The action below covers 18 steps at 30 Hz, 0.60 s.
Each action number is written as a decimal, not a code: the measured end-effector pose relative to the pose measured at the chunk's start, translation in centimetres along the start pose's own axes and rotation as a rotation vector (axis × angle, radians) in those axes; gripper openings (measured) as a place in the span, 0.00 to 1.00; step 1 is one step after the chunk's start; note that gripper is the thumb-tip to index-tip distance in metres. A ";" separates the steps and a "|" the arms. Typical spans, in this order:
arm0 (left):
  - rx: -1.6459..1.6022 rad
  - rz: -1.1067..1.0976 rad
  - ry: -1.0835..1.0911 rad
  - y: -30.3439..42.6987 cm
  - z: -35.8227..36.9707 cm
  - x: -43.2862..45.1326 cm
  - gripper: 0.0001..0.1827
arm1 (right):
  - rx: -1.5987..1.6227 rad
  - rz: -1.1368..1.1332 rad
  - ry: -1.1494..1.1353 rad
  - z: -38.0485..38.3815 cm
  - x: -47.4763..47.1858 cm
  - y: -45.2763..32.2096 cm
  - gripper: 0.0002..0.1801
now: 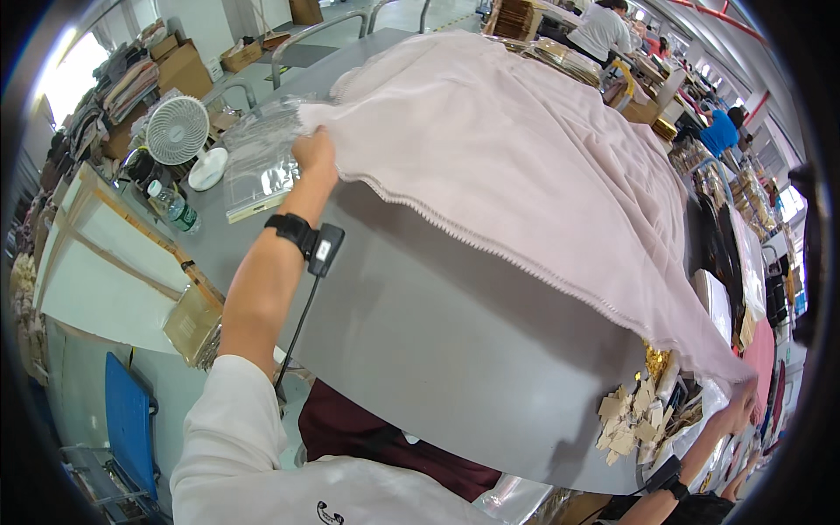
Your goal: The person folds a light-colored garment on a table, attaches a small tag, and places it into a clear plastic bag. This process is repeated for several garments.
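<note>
A large pale pink cloth with a serrated, stitched edge is stretched wide over a grey table. My left hand grips its left corner, close to a stack of clear plastic bags. Far to the right, my right hand has hold of the opposite corner, over the table's right end. Between the hands the near edge hangs in a shallow curve, raised off the tabletop and casting a shadow. Toward the back the cloth lies in loose folds.
Cardboard tags lie in a heap at the table's right. A white fan and a water bottle stand at the left. A blue trolley is on the floor. People work at farther tables, one in a blue shirt.
</note>
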<state>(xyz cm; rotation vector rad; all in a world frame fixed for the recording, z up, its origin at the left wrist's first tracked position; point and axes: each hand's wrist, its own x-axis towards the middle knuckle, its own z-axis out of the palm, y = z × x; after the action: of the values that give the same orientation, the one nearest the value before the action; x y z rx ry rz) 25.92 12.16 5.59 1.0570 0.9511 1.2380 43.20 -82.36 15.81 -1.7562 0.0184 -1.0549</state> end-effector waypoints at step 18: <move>0.400 0.527 -1.055 3.1 1.2 -28.0 0.22 | 0.323 -0.645 -0.941 26.7 -29.5 -30.2 0.15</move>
<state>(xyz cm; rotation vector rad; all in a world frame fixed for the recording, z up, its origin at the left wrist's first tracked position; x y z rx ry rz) 23.47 -15.70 8.89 2.0698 0.0706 0.6784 29.06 -34.56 18.28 -1.8255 -1.2918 -0.5009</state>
